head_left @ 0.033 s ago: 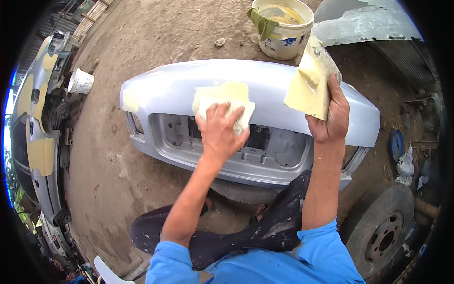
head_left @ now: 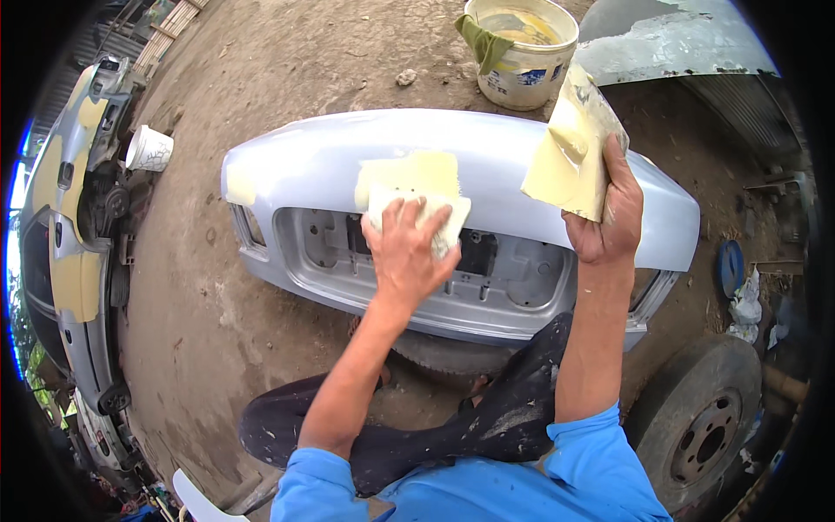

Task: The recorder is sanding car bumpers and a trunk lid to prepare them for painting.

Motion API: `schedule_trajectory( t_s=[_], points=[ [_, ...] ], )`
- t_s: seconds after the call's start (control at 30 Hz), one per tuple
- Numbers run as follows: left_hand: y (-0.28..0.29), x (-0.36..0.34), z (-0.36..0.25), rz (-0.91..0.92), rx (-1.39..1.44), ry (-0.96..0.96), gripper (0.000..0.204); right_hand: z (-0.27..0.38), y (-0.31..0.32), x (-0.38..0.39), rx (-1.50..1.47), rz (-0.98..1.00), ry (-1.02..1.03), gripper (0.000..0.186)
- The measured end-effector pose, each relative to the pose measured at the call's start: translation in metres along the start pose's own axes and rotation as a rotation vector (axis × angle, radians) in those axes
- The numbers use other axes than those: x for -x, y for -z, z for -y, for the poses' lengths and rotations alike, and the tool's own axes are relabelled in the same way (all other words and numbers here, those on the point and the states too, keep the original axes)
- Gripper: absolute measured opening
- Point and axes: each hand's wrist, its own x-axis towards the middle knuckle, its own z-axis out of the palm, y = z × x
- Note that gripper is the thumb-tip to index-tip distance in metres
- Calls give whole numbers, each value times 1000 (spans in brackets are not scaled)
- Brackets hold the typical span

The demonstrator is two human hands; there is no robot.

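In front of me lies a silver car trunk lid point(head_left: 348, 130) with a pale yellow patch of putty point(head_left: 422, 167) on its upper panel. My left hand point(head_left: 407, 252) is closed on a flat, pale putty spreader point(head_left: 452, 213), fingers spread over its face. The spreader's far edge overlaps the near part of the patch. Above the lid's right side, my right hand point(head_left: 613, 222) grips a bent sheet point(head_left: 565, 152) smeared with yellow putty, thumb on top and the other fingers mostly hidden beneath. More putty point(head_left: 241, 187) marks the lid's left end.
Beyond the lid stands a white bucket point(head_left: 522, 74) with a green cloth point(head_left: 483, 43) over its rim. A wheel point(head_left: 696, 426) lies at lower right. To the left are a small white pail point(head_left: 150, 149) and a putty-patched car point(head_left: 78, 226). Beneath the lid sits a tire point(head_left: 452, 357).
My left hand and the spreader have shifted slightly toward me and to the right, baring a little more of the putty patch. The right hand and its sheet stay in place.
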Motion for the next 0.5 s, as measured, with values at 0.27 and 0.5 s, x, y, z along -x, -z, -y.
schedule_trajectory(
  t_s=[0.27,0.5],
  points=[
    [23,25,-3,58,27,45,47,-8,-2,-2,-20,0,-30,40],
    [21,-58,7,49,-21,98,44,-14,1,-8,-41,79,-51,39]
  ],
)
